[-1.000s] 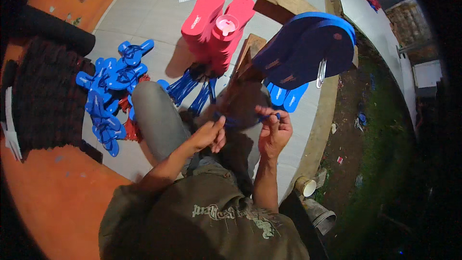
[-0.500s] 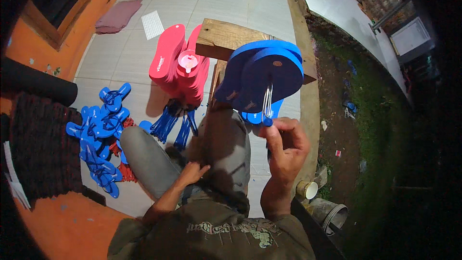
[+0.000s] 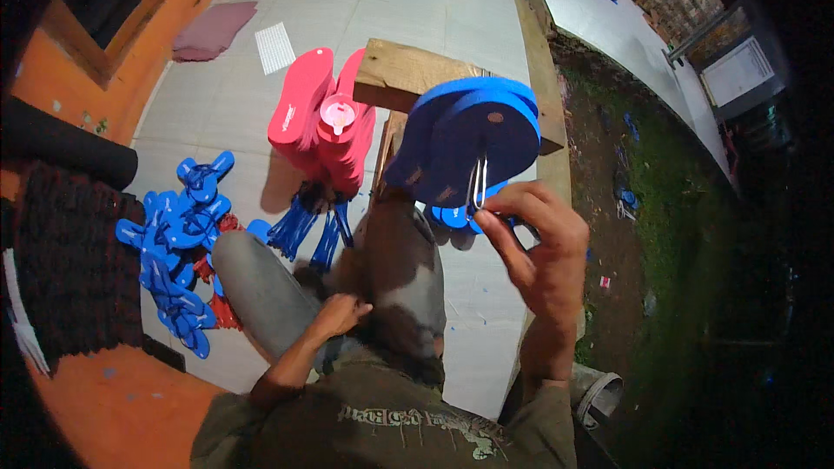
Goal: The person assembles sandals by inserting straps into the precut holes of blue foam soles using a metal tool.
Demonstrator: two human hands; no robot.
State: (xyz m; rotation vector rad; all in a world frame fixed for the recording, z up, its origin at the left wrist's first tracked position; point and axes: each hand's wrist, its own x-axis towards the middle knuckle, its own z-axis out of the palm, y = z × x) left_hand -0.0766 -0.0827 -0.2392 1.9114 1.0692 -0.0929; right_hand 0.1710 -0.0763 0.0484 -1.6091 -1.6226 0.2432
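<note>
My right hand (image 3: 537,241) is raised in front of me, fingers pinched on the lower end of a thin metal wire tool (image 3: 479,182). The wire stands against a stack of blue sandal soles (image 3: 469,139) leaning on a wooden block (image 3: 408,78). A small blue strap piece (image 3: 452,215) shows just under my fingers. My left hand (image 3: 341,314) rests closed on my lap, against my grey trouser leg (image 3: 261,291); it holds nothing that I can see.
A stack of red sandal soles (image 3: 317,122) stands left of the block, with dark blue straps (image 3: 308,226) at its foot. A heap of blue straps (image 3: 178,247) lies on the tiled floor at left. A dark mat (image 3: 65,260) and an orange wall are further left.
My hands have parted: the right one rose up to the blue soles with the wire, and the left one dropped to my lap. The view tilted upward.
</note>
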